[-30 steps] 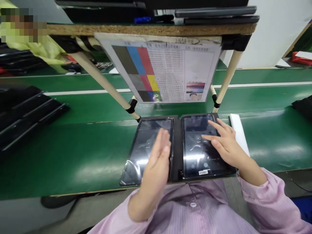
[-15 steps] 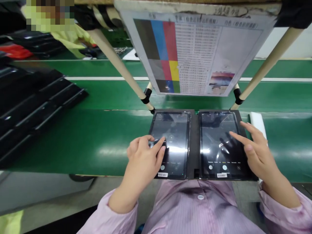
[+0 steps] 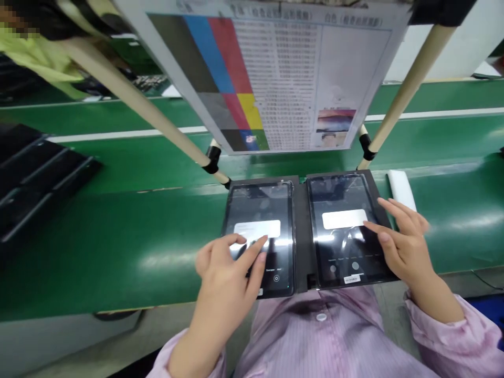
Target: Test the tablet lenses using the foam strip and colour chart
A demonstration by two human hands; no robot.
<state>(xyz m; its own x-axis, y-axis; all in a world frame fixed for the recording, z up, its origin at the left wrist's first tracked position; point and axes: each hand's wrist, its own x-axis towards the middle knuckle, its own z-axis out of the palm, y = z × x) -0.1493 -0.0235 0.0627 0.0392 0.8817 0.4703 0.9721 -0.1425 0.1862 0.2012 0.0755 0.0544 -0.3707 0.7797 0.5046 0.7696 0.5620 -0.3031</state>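
Two tablets lie face up side by side in a dark holder (image 3: 302, 236) at the bench's near edge. A white pop-up box shows on the screen of the left tablet (image 3: 260, 202) and on that of the right tablet (image 3: 334, 194). My left hand (image 3: 230, 273) is over the left tablet, fingers apart, with its index fingertip at the box's lower right. Above the right tablet's right side is my right hand (image 3: 407, 244), its index finger stretched to the box's edge and the other fingers spread. Neither hand holds anything.
A printed chart (image 3: 279, 89) with colour blocks and text hangs beyond the tablets on a frame with cream poles (image 3: 411, 89). Black trays (image 3: 39, 173) are stacked at left on the green bench (image 3: 157, 226). A white block (image 3: 400, 189) lies right of the holder. Someone in yellow is far left.
White pop-up boxes have appeared on both screens. The view has shifted, so the chart and trays sit further left. Both index fingers remain at their screens.
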